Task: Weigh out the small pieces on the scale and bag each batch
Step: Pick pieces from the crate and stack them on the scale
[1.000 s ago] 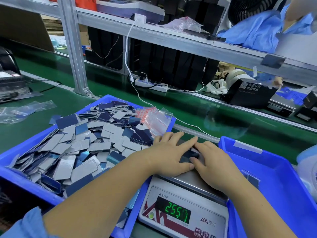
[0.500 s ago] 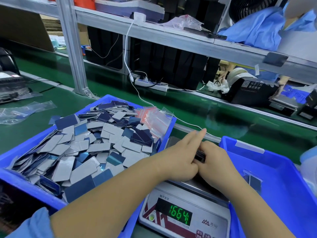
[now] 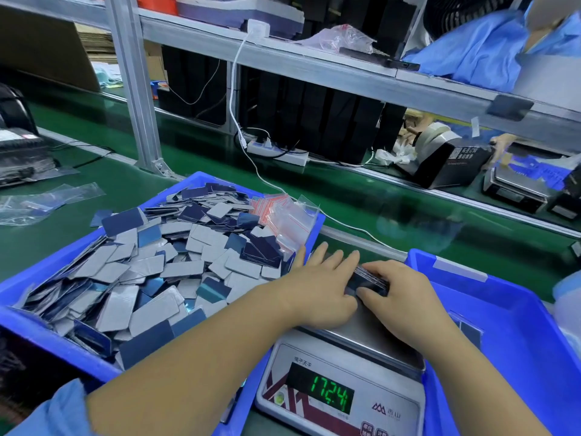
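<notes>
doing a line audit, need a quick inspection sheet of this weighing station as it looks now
surface: green conveyor belt, with bins and scale on it
job's things: scale display lit; stack of pieces on its pan; left blue bin heaped with loose pieces; zip bags at its far corner; right blue bin holding a bagged batch
clutter: clear bags on the belt at left
hands: left hand flat against the stack; right hand gripping it
cables: white cable down to power strip
surroundings: shelf above; tape dispenser beyond
</notes>
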Demonstrator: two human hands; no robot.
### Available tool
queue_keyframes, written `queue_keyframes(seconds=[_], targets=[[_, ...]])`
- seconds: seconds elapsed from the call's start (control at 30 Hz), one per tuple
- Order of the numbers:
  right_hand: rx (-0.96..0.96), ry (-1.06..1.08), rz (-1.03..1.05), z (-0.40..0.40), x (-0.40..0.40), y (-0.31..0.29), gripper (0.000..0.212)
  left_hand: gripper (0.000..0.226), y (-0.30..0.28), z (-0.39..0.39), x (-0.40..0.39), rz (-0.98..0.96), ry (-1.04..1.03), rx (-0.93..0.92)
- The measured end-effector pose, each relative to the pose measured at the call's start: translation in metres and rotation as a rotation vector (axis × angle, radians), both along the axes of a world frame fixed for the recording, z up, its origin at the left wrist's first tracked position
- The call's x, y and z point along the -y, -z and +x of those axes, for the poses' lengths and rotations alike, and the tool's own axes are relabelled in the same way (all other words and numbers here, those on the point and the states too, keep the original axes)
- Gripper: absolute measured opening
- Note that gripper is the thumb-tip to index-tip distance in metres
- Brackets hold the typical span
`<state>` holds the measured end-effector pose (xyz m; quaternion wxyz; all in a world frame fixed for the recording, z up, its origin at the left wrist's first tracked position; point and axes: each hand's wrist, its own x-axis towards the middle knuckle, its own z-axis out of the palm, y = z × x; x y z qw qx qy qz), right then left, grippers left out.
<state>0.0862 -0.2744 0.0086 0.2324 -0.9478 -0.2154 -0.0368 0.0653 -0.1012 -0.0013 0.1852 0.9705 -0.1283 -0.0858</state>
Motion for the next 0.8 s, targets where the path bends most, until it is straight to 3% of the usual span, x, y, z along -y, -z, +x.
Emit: queue_keyframes(seconds=[0.17, 0.27, 0.33, 0.43, 0.57, 0.8], targets=[[0.032, 0.020, 0.012, 0.001, 0.000, 0.000, 0.029, 0.080, -0.005, 0.010, -0.009, -0.082, -0.118, 0.047], [0.042, 0.029, 0.040, 0.002, 0.001, 0.001, 0.024, 0.055, -0.008, 0.027, -0.038, -0.109, -0.404, 0.197], [0.053, 0.030, 0.077, 0.001, 0.001, 0.001, 0.024, 0.050, -0.002, 0.036, -0.056, -0.068, -0.507, 0.174], [0.058, 0.012, 0.092, 0.000, 0.001, 0.001, 0.024, 0.045, 0.007, 0.041, -0.058, 0.100, -0.500, 0.064], [0.047, -0.010, 0.067, -0.001, 0.002, 0.002, 0.024, 0.033, 0.011, 0.045, -0.051, 0.228, -0.523, 0.075], [0.049, -0.027, 0.080, -0.002, 0.004, 0.003, 0.023, 0.017, 0.004, 0.045, -0.059, -0.005, -0.758, 0.197]])
